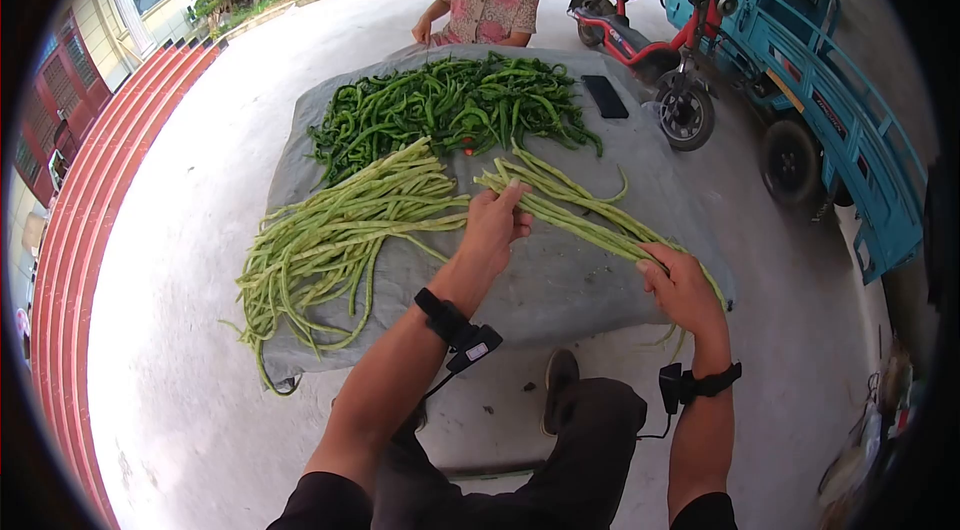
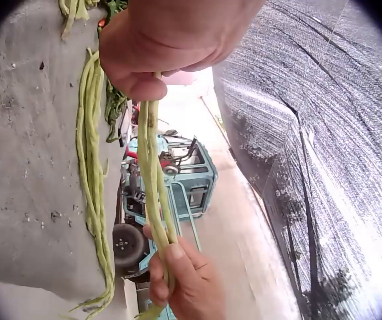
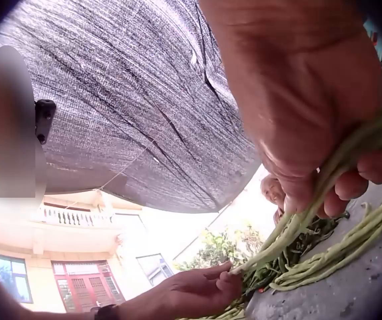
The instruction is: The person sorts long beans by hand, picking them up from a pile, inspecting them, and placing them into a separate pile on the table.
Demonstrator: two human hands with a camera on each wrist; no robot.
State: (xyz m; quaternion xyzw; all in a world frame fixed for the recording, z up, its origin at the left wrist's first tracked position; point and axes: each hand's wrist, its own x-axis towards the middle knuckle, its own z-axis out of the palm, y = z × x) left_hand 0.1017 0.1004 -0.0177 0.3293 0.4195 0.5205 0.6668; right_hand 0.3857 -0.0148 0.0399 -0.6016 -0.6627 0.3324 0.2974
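A few long green beans (image 1: pixel 585 227) stretch between both hands, raised above the grey cloth. My left hand (image 1: pixel 497 225) pinches them near one end, thumb on top. Toward the other end, my right hand (image 1: pixel 685 290) has its fingers and thumb curled round the same beans. In the left wrist view the held beans (image 2: pixel 152 173) run straight from one hand to the other. Beyond them a small bundle of long beans (image 2: pixel 92 167) lies on the cloth. Left of my left hand spreads a large pile of long beans (image 1: pixel 340 240), some drooping over the near edge.
Green chili peppers (image 1: pixel 450 105) are heaped at the far side of the cloth-covered table (image 1: pixel 530 300), with a black phone (image 1: pixel 604 97) beside them. A person (image 1: pixel 490 0) sits opposite. A red scooter (image 1: pixel 650 40) and a blue three-wheeled truck (image 1: pixel 840 120) stand at the right.
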